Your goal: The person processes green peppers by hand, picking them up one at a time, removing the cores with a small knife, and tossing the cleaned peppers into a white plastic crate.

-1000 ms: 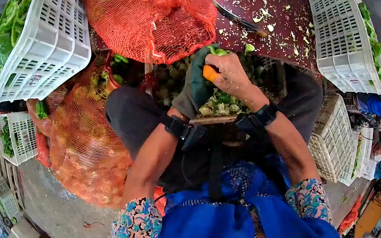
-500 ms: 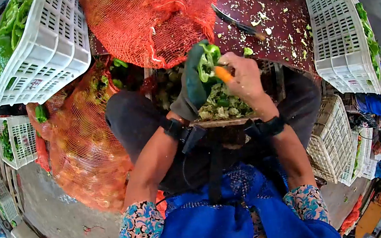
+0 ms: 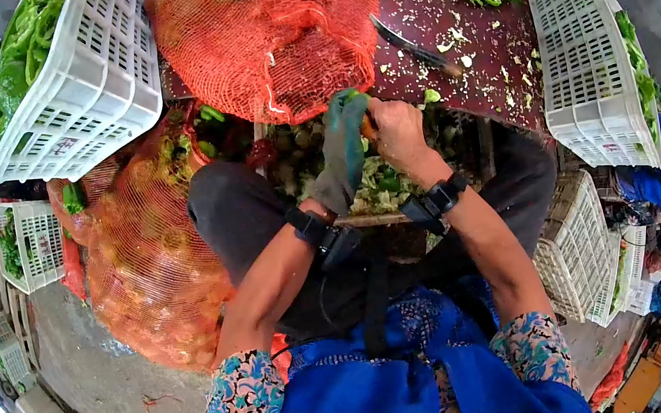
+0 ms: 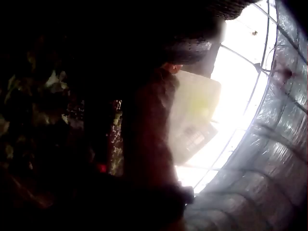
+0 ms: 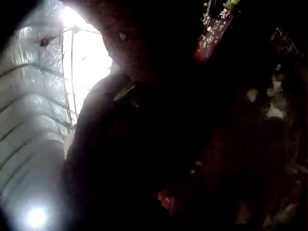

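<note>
My left hand (image 3: 338,158), in a grey and teal work glove, is raised over a box of green pepper scraps (image 3: 383,186). Its curled fingers hold a green pepper, now mostly hidden behind the glove. Close against it, my bare right hand (image 3: 403,137) grips a small tool by its orange handle (image 3: 369,127); the working end is out of sight. Both wrist views are very dark, with the hands only as black shapes.
A red mesh sack (image 3: 272,44) bulges just beyond the hands, and another mesh sack (image 3: 150,259) leans at the left. A knife (image 3: 416,47) lies on the dark red tabletop (image 3: 487,55). White crates (image 3: 86,89) of peppers stand on both sides.
The hands parted slightly, showing the opened pepper and orange handle, then came back together. The left glove has since turned, covering the pepper; the right hand has moved left against it.
</note>
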